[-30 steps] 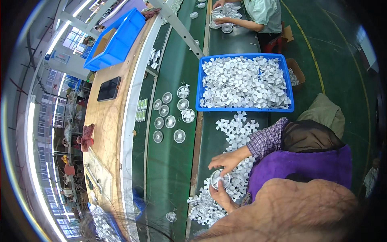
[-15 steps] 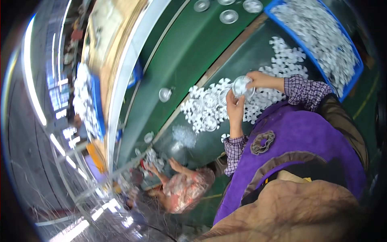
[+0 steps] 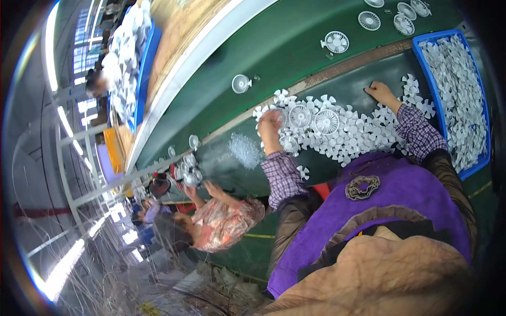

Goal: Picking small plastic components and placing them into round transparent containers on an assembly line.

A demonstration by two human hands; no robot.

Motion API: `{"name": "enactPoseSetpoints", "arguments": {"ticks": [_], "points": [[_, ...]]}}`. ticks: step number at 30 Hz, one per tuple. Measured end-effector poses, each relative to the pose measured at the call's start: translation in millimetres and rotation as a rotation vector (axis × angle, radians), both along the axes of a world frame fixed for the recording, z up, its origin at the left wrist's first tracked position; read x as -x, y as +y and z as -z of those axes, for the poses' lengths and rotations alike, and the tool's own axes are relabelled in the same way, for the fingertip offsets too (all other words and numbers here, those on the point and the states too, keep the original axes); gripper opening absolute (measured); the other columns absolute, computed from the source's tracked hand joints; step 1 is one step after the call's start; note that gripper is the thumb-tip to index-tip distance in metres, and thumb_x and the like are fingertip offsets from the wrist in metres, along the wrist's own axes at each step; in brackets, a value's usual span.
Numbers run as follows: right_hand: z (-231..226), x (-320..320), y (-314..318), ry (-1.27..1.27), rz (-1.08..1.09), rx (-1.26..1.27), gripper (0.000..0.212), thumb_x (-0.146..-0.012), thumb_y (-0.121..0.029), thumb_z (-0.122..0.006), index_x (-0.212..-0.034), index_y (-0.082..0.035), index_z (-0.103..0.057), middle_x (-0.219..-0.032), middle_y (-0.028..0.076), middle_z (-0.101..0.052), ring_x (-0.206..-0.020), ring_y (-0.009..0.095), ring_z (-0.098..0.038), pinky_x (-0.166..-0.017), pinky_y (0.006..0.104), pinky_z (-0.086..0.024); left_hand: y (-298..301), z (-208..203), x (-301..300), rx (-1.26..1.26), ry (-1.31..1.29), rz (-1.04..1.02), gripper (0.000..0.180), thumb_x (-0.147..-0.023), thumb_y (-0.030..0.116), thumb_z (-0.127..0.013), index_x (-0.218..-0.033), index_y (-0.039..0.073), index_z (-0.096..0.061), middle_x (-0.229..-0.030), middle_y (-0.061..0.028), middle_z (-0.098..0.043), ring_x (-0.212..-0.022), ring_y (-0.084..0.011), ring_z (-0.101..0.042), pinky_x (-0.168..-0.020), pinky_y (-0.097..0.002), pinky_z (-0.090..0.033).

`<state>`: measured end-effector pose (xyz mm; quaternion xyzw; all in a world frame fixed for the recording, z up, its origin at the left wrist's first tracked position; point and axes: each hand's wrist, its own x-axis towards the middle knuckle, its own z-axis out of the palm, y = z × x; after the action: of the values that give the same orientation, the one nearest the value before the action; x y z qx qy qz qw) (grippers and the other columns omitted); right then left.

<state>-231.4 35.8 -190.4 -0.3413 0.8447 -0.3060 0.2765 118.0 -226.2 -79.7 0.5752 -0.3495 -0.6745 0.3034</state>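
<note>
Left hand sits at the near-left edge of the white fan-blade pile, fingers curled, probably pinching one blade; blurry. Right hand lies flat on the pile's far side, near the blue bin, fingers spread, holding nothing.

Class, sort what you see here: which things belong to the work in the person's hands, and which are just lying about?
In use:
left hand on a round fan grille
right hand among the white fan blades

Lying about:
blue bin
clear plastic bag
fan on the green belt
</note>
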Motion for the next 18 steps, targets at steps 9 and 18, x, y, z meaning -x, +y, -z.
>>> {"name": "enactPoseSetpoints", "arguments": {"ticks": [9, 18], "points": [[-27.0, -11.6, -21.3, -0.003, -0.154, -0.213, 0.037, -0.077, -0.035, -0.065, -0.086, 0.001, -0.065, -0.091, 0.021, -0.064, -0.094, 0.035, -0.06, -0.081, 0.0433, -0.048, -207.6, 127.7, -70.4, 0.42, -0.399, 0.603, 0.054, -0.087, 0.026, -0.058, -0.131, 0.001, -0.037, -0.115, -0.0199, -0.05, -0.111, -0.0343, -0.05, -0.091, -0.0484, -0.046], [-45.3, -22.1, -33.4, -0.064, -0.125, -0.259, 0.037, -0.074, -0.034, -0.071, -0.087, -0.001, -0.061, -0.095, 0.019, -0.06, -0.097, 0.035, -0.056, -0.078, 0.0425, -0.047, -257.4, 130.2, -67.8, 0.05, -0.064, 0.299, 0.027, -0.089, 0.011, -0.045, -0.11, -0.004, -0.052, -0.101, -0.0124, -0.053, -0.086, -0.022, -0.053, -0.079, -0.0393, -0.054]]}}
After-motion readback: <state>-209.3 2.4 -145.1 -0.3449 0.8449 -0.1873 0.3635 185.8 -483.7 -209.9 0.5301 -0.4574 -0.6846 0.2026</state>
